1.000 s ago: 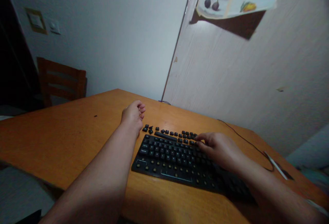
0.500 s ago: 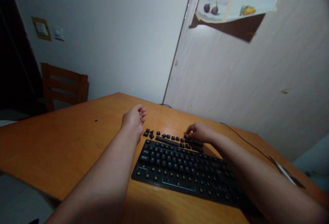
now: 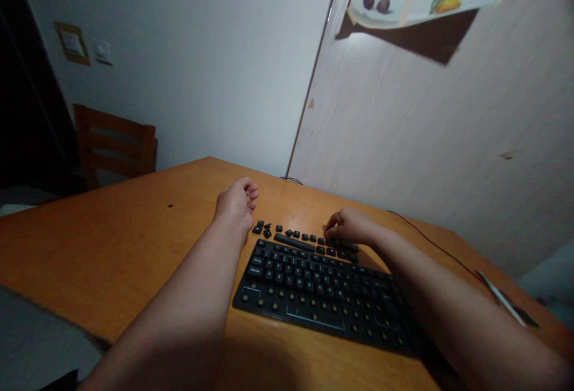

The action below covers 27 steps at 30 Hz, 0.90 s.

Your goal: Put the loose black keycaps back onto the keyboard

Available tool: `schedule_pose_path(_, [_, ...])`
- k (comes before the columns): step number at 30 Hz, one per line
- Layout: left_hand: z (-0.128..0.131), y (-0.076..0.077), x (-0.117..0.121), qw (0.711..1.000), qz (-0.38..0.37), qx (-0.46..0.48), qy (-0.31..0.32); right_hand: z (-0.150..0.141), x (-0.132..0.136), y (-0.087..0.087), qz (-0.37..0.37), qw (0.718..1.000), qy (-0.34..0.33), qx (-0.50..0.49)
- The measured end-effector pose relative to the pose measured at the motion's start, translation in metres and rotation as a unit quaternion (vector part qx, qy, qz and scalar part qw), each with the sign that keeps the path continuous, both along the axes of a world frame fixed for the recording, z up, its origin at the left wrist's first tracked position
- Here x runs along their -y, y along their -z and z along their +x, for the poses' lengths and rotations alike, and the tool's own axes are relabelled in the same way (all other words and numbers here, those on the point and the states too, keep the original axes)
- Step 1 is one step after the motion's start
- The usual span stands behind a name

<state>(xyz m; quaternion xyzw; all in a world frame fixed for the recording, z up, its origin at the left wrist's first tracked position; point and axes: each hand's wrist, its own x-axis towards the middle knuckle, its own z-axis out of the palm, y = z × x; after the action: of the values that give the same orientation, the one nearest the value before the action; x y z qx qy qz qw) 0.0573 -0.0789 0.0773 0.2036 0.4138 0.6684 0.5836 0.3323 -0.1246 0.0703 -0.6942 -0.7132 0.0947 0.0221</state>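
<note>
My right hand (image 3: 348, 226) is over the right part of the loose black keycaps (image 3: 305, 237), thumb and fingers brought together in a pinch at a keycap. The fingertips hide most of that keycap. At the left end of the same keycaps, my left hand (image 3: 236, 202) rests on its side with the fingers curled in; anything inside is hidden. Between my forearms lies a black keyboard (image 3: 309, 283). Its nearest rows show bare key stems, while keycaps cover the farther rows. A loose space bar (image 3: 294, 243) lies just behind the keyboard.
The wooden table (image 3: 179, 247) meets a wall and a pale panel at the back. A cable (image 3: 430, 238) and a thin white stick-like object (image 3: 501, 298) lie at the right. One small dark piece (image 3: 170, 205) is at the left, and a wooden chair (image 3: 114, 140) stands beyond.
The view has tilted slightly, moving the scene a little. My right hand stays at the keycaps with its pinch lower and tighter; my left hand keeps its place, fingers curled.
</note>
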Motion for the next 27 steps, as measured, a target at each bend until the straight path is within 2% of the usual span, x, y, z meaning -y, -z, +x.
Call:
schedule_pose_path(3, [0.0,0.0,0.0,1.0,0.003,0.0,0.002,-0.003,0.022,-0.012,0.022,1.0,-0.002,0.001])
schedule_pose_path(7, [0.0,0.0,-0.001,1.0,-0.001,-0.003,0.006,-0.008,0.072,-0.024,0.045,0.998,-0.037,-0.008])
schedule_pose_path(11, [0.001,-0.002,0.0,1.0,-0.004,-0.001,0.005,-0.014,0.126,-0.023,0.058,0.996,-0.067,-0.005])
schedule_pose_path(14, [0.002,-0.004,0.002,1.0,-0.008,0.0,0.006,-0.02,0.155,-0.016,0.066,0.994,-0.089,0.01])
schedule_pose_path(18, [0.001,-0.004,0.002,1.0,-0.009,0.001,0.004,-0.026,0.171,-0.004,0.084,0.991,-0.093,0.038])
schedule_pose_path(27, [0.0,-0.002,-0.001,1.0,-0.001,0.004,0.002,-0.034,0.173,0.009,0.109,0.985,-0.103,0.092])
